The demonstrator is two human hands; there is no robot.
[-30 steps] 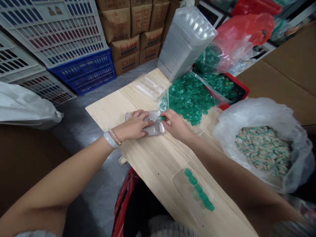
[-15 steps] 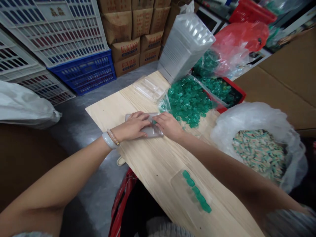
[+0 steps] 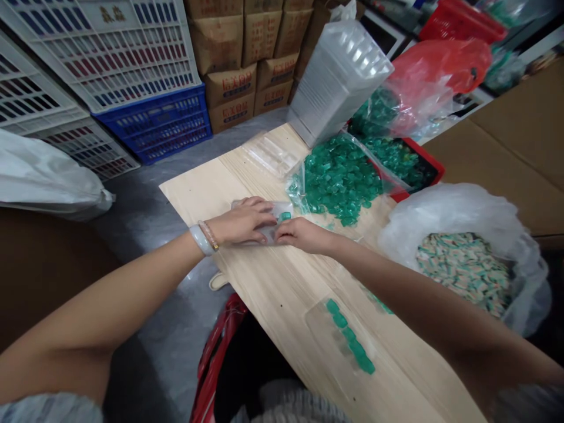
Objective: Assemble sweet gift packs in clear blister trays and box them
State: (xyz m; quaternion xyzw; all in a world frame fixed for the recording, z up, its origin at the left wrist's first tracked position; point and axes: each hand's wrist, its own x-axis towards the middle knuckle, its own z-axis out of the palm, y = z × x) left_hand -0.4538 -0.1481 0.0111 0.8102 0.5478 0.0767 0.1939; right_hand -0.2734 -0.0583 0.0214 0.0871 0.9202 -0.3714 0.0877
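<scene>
The left arm (image 3: pixel 101 299) reaches in from 8 o'clock, its hand (image 3: pixel 249 221) palm down, fingers spread towards 3. The right arm (image 3: pixel 423 311) enters from 4, its hand (image 3: pixel 304 235) curled closed, knuckles towards 9.

Looks like a packing workshop / storage rm: stacked plastic crates (image 3: pixel 101 53), brown cartons w/ red print (image 3: pixel 231 97), wood surface (image 3: pixel 264 282) w/ loose green pcs (image 3: pixel 341 176), stacked clear trays (image 3: pixel 339 76).

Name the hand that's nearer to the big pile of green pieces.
Right. The right hand is at the clear tray's right end, just short of the pile of green pieces; the left hand lies spread over the tray, farther left.
</scene>
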